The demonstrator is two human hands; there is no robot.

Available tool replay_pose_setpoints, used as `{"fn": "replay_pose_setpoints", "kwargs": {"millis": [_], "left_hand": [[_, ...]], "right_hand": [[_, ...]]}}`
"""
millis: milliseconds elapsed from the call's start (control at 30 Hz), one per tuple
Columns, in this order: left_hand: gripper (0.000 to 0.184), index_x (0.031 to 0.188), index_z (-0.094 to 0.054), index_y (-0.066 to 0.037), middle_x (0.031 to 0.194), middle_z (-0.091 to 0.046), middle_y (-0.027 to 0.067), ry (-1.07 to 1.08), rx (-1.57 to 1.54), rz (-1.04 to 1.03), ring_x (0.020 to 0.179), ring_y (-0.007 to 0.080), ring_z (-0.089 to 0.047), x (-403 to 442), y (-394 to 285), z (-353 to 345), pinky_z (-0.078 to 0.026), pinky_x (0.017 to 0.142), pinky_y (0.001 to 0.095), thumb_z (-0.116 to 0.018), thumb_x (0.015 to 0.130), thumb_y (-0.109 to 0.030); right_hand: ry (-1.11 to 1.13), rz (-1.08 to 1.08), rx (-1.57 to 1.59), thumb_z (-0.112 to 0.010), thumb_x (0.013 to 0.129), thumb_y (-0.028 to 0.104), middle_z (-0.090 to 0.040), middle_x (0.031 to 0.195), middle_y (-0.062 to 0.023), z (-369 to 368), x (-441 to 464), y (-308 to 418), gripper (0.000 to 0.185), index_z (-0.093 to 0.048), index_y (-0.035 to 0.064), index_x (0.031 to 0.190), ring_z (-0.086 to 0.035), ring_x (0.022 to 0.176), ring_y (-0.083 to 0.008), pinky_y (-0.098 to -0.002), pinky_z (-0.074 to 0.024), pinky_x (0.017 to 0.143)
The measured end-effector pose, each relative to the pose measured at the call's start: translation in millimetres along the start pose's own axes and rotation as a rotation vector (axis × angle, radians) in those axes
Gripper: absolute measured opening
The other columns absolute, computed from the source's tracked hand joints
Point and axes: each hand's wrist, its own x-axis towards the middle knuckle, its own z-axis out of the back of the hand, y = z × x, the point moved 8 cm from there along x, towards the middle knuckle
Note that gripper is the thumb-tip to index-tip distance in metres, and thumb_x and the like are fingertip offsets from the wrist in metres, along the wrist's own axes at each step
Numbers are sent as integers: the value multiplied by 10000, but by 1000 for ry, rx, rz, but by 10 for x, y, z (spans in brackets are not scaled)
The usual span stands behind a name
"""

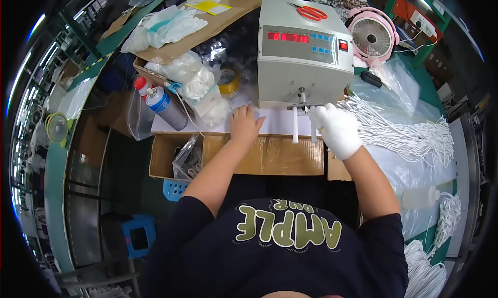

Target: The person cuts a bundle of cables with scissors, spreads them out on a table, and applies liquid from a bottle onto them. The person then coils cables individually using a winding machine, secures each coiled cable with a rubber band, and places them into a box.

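My left hand (246, 125) is bare and lies on the white sheet (275, 122) at the bench edge, fingers stretched out, holding nothing. My right hand (338, 131), in a white glove, is closed with its fingertips right beside the two white prongs (295, 125) under the machine's spindle. What those fingers pinch, if anything, is hidden by the glove. Above stands a grey machine (306, 72) with a red lit display and blue buttons. To the right of my gloved hand lies a large bundle of white cables (410, 134).
Red-handled scissors (311, 12) rest on top of the machine, beside a pink fan (371, 37). At left are a spray can (167, 109), plastic-wrapped bundles (199, 85) and a tape roll (228, 82). An open cardboard box (264, 155) sits along the front edge.
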Motion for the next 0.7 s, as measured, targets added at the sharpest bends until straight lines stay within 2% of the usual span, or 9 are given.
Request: {"fn": "replay_pose_setpoints", "kwargs": {"millis": [33, 133, 233, 333, 400, 500, 600, 633, 700], "left_hand": [[331, 1150, -621, -57, 1162, -572, 129, 6, 132, 90, 1143, 312, -497, 5, 6, 30, -428, 933, 423, -599, 831, -142], [344, 1161, -616, -55, 1100, -573, 121, 175, 230, -91, 1096, 308, -501, -61, 31, -79, -439, 881, 423, -619, 836, -169], [358, 1158, -618, -61, 1138, -567, 144, 102, 67, -335, 1137, 320, -493, -296, -3, -68, -432, 910, 432, -653, 821, -179], [387, 1157, -619, -62, 1181, -564, 156, -6, -57, -409, 1168, 335, -491, -468, -51, 53, -428, 935, 439, -688, 791, -169], [380, 1148, -620, -55, 1194, -565, 156, -80, -81, -377, 1171, 334, -498, -505, -64, 102, -426, 946, 440, -692, 790, -162], [383, 1144, -618, -49, 1184, -570, 163, -139, -146, -292, 1158, 342, -507, -502, -41, 100, -430, 941, 445, -701, 785, -155], [374, 1149, -614, -40, 1167, -572, 177, -127, -307, -220, 1115, 338, -536, -458, 61, 116, -459, 896, 433, -697, 795, -128], [369, 1151, -613, -36, 1163, -572, 182, -116, -372, -200, 1098, 335, -548, -423, 106, 137, -472, 877, 427, -693, 800, -116], [349, 1160, -602, -30, 1160, -573, 182, 23, -504, 38, 1061, 313, -577, -407, 254, 117, -498, 848, 394, -673, 825, -98]], "right_hand": [[-15, 20, -49, -631, 760, 109, -573, 765, -58, -53, 14, 0, 160, -584, 155, 906, -618, 746, -256, -388, -472, 662], [-129, 58, 60, -606, 778, 104, -564, 749, -51, 68, -92, -186, 147, -590, 168, 909, -603, 721, -251, -385, -456, 653], [-90, 100, 70, -581, 799, 107, -561, 740, -42, -135, -313, -437, 113, -606, 171, 889, -592, 714, -253, -383, -450, 665], [-90, 62, 80, -575, 807, 118, -573, 748, -48, -123, -418, -505, 86, -613, 162, 870, -595, 691, -267, -387, -456, 639], [-108, 49, 98, -576, 806, 125, -585, 760, -59, -85, -424, -500, 97, -618, 160, 886, -597, 675, -276, -392, -464, 627], [26, 90, -6, -583, 797, 127, -597, 776, -73, -99, -290, -190, 123, -621, 154, 911, -603, 666, -289, -405, -475, 625], [-62, 70, 96, -591, 785, 132, -600, 783, -89, -110, -297, -60, 139, -618, 138, 921, -613, 689, -295, -409, -483, 643], [-65, 71, 155, -611, 765, 91, -579, 761, -94, -107, -329, -49, 209, -601, 124, 971, -601, 689, -315, -427, -474, 644], [-20, 0, 127, -612, 762, 92, -588, 780, -106, -268, -425, -79, 259, -590, 106, 1019, -603, 700, -321, -426, -476, 648]]}}
